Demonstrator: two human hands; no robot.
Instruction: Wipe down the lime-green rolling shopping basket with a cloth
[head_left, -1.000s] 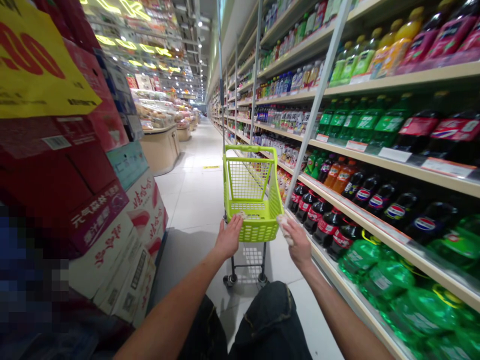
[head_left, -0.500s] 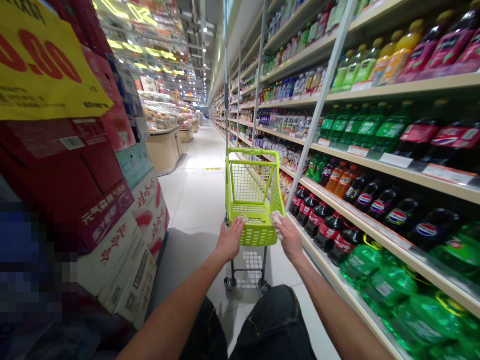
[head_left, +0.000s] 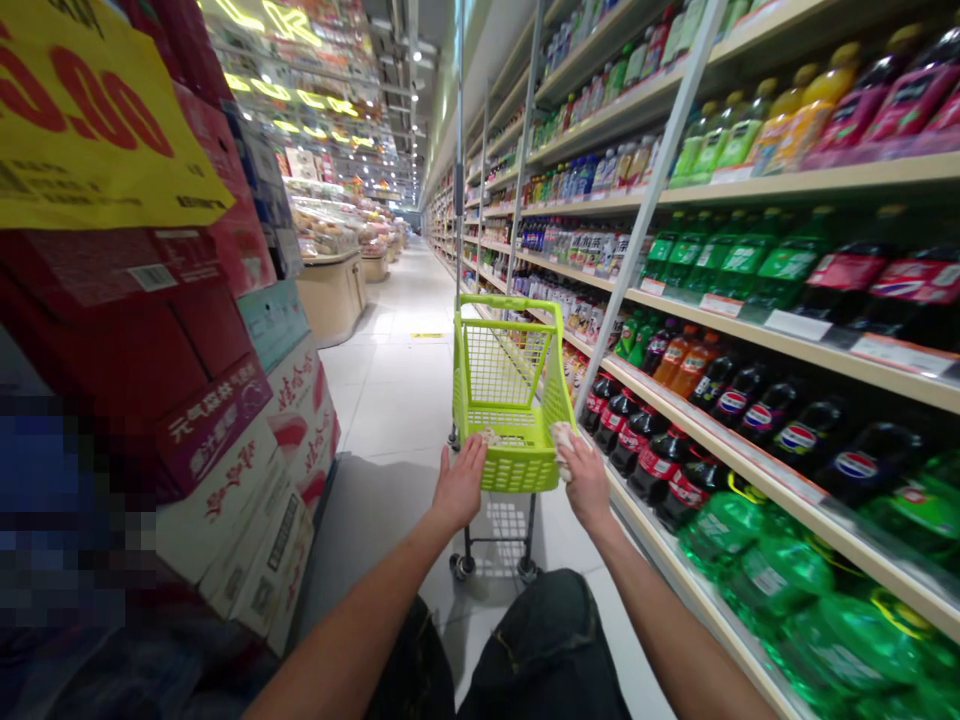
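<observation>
A small lime-green shopping cart (head_left: 510,385) on a dark wheeled frame stands in the aisle ahead of me. My left hand (head_left: 459,487) is closed on the left end of the cart's near rim. At the right end of that rim my right hand (head_left: 583,478) is closed as well, with a pale cloth or paper (head_left: 561,441) bunched in its fingers. The basket looks to hold nothing. My knee in dark jeans (head_left: 544,640) shows below the cart.
Shelves of soda bottles (head_left: 750,400) run along the right, close to the cart. Stacked red and white cartons (head_left: 225,430) with a yellow price sign (head_left: 90,130) rise on the left. The tiled aisle floor (head_left: 390,380) stretches ahead toward display counters (head_left: 330,285).
Both hands stay on the cart's rim. The cart and view have drifted slightly right and forward along the aisle; the left cartons have slid nearer.
</observation>
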